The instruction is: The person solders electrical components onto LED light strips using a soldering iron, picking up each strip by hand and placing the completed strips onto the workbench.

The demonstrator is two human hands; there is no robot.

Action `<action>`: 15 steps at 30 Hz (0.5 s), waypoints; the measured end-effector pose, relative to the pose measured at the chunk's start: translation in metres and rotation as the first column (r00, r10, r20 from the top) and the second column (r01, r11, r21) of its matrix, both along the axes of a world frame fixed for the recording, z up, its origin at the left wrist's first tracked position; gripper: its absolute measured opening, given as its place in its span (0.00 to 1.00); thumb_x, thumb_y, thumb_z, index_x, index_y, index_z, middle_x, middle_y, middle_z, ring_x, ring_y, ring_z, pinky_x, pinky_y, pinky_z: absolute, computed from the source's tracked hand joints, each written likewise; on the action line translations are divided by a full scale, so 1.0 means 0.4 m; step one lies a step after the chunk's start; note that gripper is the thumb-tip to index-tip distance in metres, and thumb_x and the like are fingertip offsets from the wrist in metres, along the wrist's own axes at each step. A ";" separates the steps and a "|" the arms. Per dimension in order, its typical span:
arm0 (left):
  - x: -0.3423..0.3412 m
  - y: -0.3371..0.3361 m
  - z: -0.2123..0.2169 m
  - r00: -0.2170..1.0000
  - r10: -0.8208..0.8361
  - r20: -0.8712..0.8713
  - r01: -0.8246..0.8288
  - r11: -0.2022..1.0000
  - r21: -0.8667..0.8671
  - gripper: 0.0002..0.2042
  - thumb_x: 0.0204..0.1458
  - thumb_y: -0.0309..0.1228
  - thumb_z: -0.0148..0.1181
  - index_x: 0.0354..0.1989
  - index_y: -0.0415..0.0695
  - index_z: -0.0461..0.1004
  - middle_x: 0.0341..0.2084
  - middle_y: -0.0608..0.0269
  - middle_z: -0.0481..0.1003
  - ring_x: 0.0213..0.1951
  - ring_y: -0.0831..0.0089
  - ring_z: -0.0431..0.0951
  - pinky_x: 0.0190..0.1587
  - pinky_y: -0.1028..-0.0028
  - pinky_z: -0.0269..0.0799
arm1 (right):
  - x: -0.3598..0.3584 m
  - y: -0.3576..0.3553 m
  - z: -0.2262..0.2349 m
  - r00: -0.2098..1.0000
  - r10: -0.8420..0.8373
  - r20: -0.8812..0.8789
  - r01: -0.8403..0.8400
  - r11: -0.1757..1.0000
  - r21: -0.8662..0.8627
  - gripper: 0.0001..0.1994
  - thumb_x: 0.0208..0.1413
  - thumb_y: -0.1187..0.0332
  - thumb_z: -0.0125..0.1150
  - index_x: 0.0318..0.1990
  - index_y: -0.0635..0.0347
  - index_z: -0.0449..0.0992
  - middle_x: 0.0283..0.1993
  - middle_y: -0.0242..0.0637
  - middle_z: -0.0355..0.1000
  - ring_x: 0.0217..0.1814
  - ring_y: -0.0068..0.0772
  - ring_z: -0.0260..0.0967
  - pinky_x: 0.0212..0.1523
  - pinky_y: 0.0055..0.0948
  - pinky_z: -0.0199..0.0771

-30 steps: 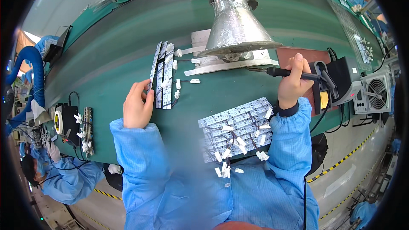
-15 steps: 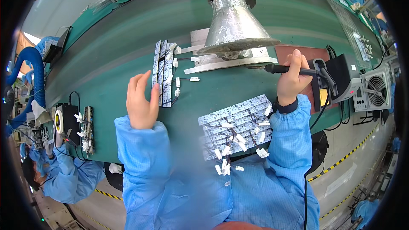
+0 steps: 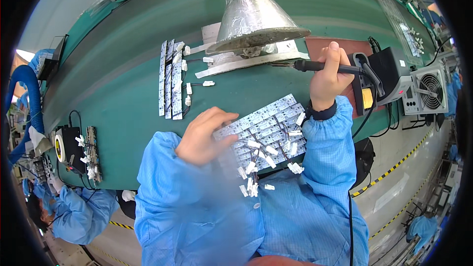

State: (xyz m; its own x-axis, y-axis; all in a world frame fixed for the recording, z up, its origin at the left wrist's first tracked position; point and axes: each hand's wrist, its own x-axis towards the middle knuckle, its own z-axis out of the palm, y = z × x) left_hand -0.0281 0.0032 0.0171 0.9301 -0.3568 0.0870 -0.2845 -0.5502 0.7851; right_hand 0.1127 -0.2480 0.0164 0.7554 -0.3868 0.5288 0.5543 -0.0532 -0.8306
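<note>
My right hand (image 3: pixel 331 80) is wrapped round a black soldering iron (image 3: pixel 308 66), its thin tip pointing left below the metal fume hood (image 3: pixel 249 19). My left hand (image 3: pixel 204 138) is at the left end of a group of circuit board strips (image 3: pixel 268 113), thumb and fingers apart around the corner of the uppermost strip. Whether it touches that strip I cannot tell. White connectors (image 3: pixel 268 160) on dark wires lie over these strips, near my front. Further left, a smaller group of similar strips (image 3: pixel 170 79) stands lengthwise on the green mat, with white connectors along its right side.
Behind the iron are a soldering station (image 3: pixel 394 79), a yellow sponge (image 3: pixel 367 97) and a grey boxed fan (image 3: pixel 428 96). A pale bar (image 3: pixel 246 64) lies under the hood. At the far left a co-worker in a blue sleeve (image 3: pixel 81 212) sits by another station.
My left hand has moved right, from the smaller group of strips to the larger one. My right hand still holds the soldering iron. The whole view has shifted slightly.
</note>
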 end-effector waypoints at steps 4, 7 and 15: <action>0.015 -0.011 -0.011 0.999 0.037 -0.003 -0.037 0.993 -0.115 0.19 0.43 0.21 0.68 0.46 0.34 0.76 0.33 0.55 0.74 0.35 0.66 0.75 0.38 0.73 0.70 | 0.004 -0.015 0.001 0.999 -0.049 0.020 0.050 0.999 -0.015 0.19 0.64 0.67 0.53 0.19 0.64 0.66 0.20 0.29 0.65 0.24 0.18 0.56 0.27 0.23 0.55; 0.029 -0.015 -0.025 0.995 0.062 0.083 -0.052 0.991 -0.122 0.17 0.43 0.19 0.65 0.45 0.33 0.76 0.33 0.52 0.75 0.36 0.63 0.76 0.40 0.71 0.72 | 0.011 -0.019 0.010 0.990 -0.081 0.116 0.080 0.997 0.010 0.16 0.63 0.73 0.53 0.20 0.63 0.67 0.20 0.29 0.64 0.25 0.18 0.56 0.28 0.25 0.57; 0.008 -0.017 -0.036 0.992 0.061 0.115 -0.056 0.998 -0.043 0.17 0.40 0.18 0.64 0.43 0.34 0.74 0.34 0.52 0.72 0.37 0.60 0.75 0.42 0.70 0.71 | -0.007 -0.008 0.015 1.000 -0.015 0.014 0.015 1.000 0.015 0.18 0.64 0.69 0.53 0.20 0.64 0.62 0.16 0.31 0.54 0.21 0.18 0.51 0.21 0.31 0.50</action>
